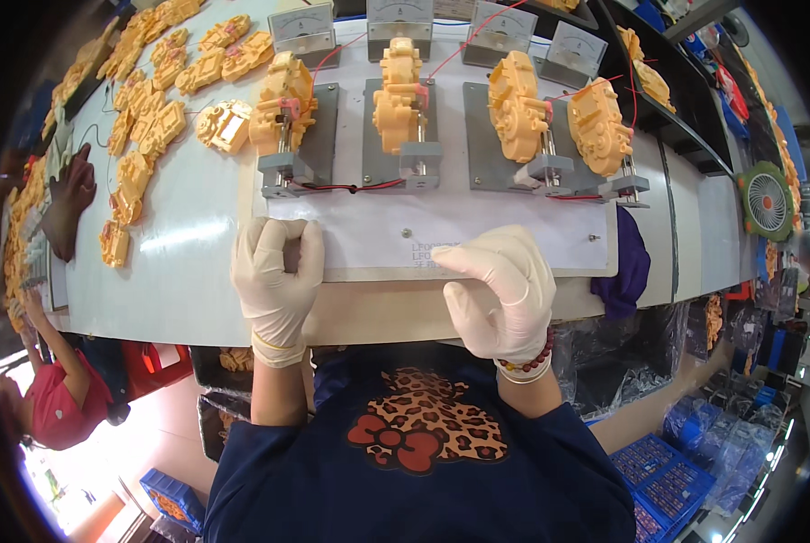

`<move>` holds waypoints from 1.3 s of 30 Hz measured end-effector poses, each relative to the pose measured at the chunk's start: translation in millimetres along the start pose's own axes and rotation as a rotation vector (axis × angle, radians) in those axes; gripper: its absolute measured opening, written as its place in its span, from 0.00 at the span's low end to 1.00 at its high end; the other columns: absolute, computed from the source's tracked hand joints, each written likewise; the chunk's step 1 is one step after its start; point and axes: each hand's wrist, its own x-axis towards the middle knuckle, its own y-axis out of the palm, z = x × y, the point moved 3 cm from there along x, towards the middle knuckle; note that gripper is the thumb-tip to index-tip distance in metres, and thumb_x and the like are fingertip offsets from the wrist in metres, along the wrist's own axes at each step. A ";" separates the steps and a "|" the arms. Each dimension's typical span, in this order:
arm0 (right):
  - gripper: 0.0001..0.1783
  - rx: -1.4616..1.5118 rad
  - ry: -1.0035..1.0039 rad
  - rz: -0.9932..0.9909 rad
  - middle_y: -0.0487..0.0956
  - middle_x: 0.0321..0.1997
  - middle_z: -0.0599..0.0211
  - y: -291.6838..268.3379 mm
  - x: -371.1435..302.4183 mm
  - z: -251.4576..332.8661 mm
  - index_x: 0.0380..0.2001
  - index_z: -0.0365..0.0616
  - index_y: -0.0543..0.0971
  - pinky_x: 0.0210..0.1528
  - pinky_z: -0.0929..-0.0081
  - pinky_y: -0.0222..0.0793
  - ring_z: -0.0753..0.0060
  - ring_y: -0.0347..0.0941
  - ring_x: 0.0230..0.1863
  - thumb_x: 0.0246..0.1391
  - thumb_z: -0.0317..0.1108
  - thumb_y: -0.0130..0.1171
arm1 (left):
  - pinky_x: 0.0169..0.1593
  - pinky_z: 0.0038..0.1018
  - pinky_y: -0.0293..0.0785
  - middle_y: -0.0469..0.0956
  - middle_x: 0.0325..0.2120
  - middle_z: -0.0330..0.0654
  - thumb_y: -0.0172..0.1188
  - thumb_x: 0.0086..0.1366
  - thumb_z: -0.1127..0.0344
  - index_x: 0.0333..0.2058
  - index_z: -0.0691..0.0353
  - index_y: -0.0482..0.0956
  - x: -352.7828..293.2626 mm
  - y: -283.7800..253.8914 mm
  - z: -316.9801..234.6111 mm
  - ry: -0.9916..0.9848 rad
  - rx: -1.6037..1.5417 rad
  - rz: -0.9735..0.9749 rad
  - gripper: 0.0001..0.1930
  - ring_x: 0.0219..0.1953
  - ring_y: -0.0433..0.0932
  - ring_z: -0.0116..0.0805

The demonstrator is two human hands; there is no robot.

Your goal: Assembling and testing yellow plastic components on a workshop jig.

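Observation:
My left hand (280,285), in a white glove, is at the near left corner of a pale board (359,217). Its fingers are curled in, and nothing shows in them. At the board's near edge, my gloved right hand (513,290) has bent fingers, with thumb and forefinger apart and nothing between them. Beyond the hands, several grey fixtures (493,163) stand in a row. They hold yellow plastic gear housings (282,104), (397,100), (516,104), (600,127) upright, apart from both hands. Metal clamps and red wires are at the housings. Small screws (407,233) show on the board.
Analog meters (302,32) line the back. Loose yellow housings (160,127) lie on the table to the left, one (224,126) beside the first fixture. A purple cloth (624,262) hangs at the right edge, near a green fan (768,201). Another person (61,398) works at far left.

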 end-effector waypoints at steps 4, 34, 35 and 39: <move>0.17 0.125 0.036 0.033 0.79 0.29 0.68 12.9 6.5 -1.7 0.37 0.44 0.83 0.33 0.68 0.67 0.64 0.72 0.28 0.39 0.20 0.63 | 0.30 0.32 0.65 0.70 0.20 0.36 0.67 0.52 0.74 0.22 0.57 0.74 3.0 1.9 2.8 0.122 0.049 -0.033 0.09 0.23 0.69 0.38; 0.16 -0.067 0.140 0.043 0.78 0.36 0.64 36.9 0.3 -19.8 0.41 0.44 0.80 0.38 0.64 0.71 0.57 0.74 0.38 0.46 0.30 0.69 | 0.36 0.27 0.71 0.75 0.27 0.42 0.66 0.61 0.71 0.36 0.65 0.83 14.1 -19.9 8.5 -0.054 -0.185 0.288 0.05 0.29 0.74 0.34; 0.16 -0.077 0.139 0.043 0.78 0.36 0.64 37.5 0.7 -20.0 0.40 0.44 0.80 0.37 0.64 0.71 0.57 0.74 0.38 0.46 0.30 0.69 | 0.36 0.27 0.71 0.75 0.27 0.42 0.66 0.61 0.71 0.36 0.65 0.83 14.5 -18.6 9.9 -0.056 -0.187 0.289 0.05 0.29 0.74 0.34; 0.16 -0.076 0.154 0.041 0.77 0.36 0.64 39.3 1.7 -19.9 0.40 0.44 0.80 0.37 0.64 0.71 0.58 0.74 0.37 0.46 0.30 0.69 | 0.36 0.27 0.71 0.75 0.26 0.42 0.66 0.61 0.71 0.35 0.64 0.83 12.8 -15.4 13.7 -0.053 -0.172 0.252 0.05 0.28 0.74 0.35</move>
